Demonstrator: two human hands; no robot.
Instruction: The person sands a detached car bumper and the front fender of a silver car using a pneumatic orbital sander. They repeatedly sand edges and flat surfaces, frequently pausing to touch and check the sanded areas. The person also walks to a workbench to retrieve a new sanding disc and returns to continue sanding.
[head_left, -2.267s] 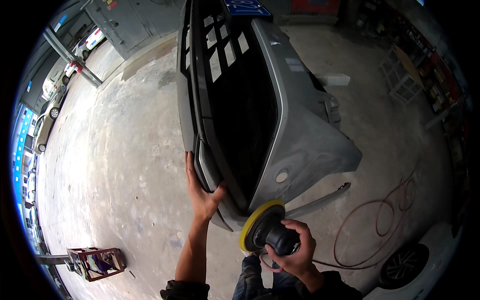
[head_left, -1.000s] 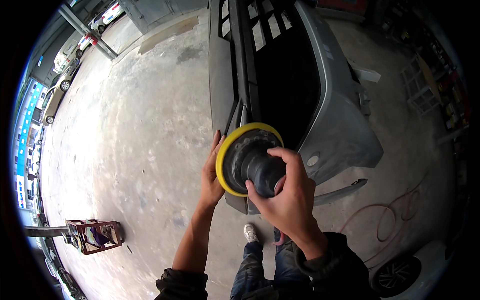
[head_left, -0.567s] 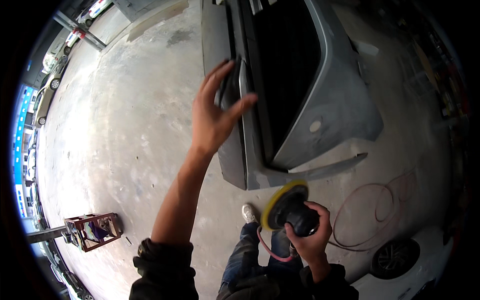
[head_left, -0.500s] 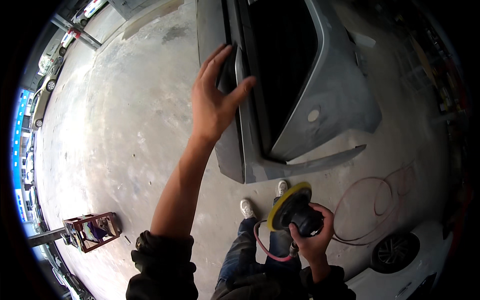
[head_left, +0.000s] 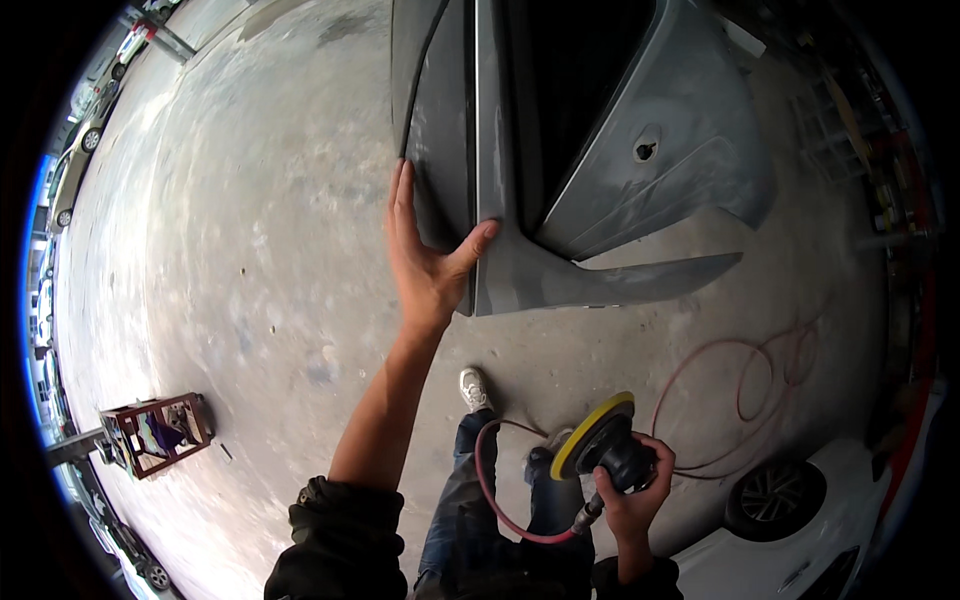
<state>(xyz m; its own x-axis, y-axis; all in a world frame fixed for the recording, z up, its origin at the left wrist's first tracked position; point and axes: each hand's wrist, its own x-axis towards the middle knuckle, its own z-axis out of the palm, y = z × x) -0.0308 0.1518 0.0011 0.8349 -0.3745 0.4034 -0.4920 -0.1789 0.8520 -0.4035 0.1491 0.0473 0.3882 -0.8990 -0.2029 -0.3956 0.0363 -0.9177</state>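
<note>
My left hand (head_left: 428, 262) lies against the edge of a grey, sanded-looking car body panel (head_left: 560, 275). Its fingers stretch along the panel's left side and the thumb spreads over to the narrow strip. Below and to the right, my right hand (head_left: 640, 492) is closed around the dark body of an air sander (head_left: 618, 455). The sander's round pad has a yellow rim (head_left: 592, 430), tilted upward and apart from the panel. A red hose (head_left: 490, 485) runs from its fitting and loops past my legs.
More red hose (head_left: 735, 345) coils on the concrete floor (head_left: 250, 200) at right. A white car with a dark wheel (head_left: 772, 500) stands at lower right. At left are a brown-framed cart (head_left: 155, 435) and parked cars (head_left: 80, 150). My shoe (head_left: 474, 390) shows below the panel.
My left hand has come down the panel towards its lower end and now touches its edge. The panel appears nearer and higher in view. The sander stays in my right hand, slightly lower.
</note>
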